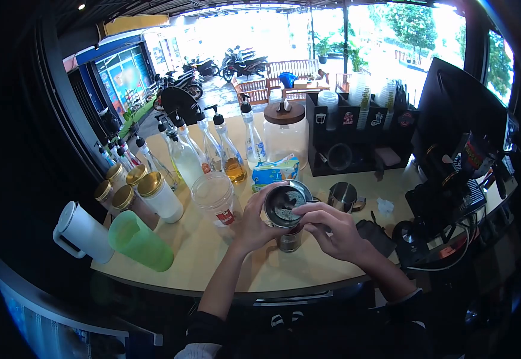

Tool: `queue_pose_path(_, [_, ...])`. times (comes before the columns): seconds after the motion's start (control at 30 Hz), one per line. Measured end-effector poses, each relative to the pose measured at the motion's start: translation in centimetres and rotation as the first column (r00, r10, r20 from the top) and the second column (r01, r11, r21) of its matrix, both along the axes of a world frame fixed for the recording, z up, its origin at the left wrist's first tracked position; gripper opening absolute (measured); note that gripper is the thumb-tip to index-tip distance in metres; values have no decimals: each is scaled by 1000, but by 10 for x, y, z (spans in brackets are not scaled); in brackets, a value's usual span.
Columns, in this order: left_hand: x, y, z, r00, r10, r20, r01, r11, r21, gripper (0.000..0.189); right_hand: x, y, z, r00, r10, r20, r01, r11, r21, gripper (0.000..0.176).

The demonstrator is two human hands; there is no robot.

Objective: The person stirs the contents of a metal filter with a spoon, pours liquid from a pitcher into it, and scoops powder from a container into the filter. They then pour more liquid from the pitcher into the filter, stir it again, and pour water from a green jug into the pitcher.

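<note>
Just in front of the blue packet (272,173), a dark metal cup (285,206) is held with its mouth tipped up toward the camera; a pale, wet-looking patch can be seen inside. The cup's left side is gripped by the left hand (252,220), its fingers curved partway round the wall — no wider apart than the cup requires. At the opposite rim is placed the right hand (331,232), in front and to the right of the packet, with thumb and forefinger brought close together and fingertips set at the cup's mouth; whether anything thin is pinched between them cannot be told. Below the cup, a small glass (289,242) is partly hidden.

To the packet's left, a clear plastic cup (214,200) with a red label is seen near the left hand, and farther left stand gold-lidded jars (163,200) and a green pitcher (141,240). Behind the packet is set a wooden-lidded glass jar (285,140); to its right, a metal pitcher (342,196) — and, farther back, a black organizer (361,134) stacked with cups.
</note>
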State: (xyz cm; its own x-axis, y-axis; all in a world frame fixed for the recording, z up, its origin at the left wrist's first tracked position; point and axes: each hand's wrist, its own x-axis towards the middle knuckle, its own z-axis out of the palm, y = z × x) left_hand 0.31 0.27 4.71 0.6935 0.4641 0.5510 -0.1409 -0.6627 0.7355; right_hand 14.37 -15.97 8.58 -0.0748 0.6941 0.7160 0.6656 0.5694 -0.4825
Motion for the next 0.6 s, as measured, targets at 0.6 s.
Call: queue_pose_path(0.6, [-9,12,16,993,-101,-62,114,953,282,85,34,9,16,938,73,-339,-160,959,-235,21])
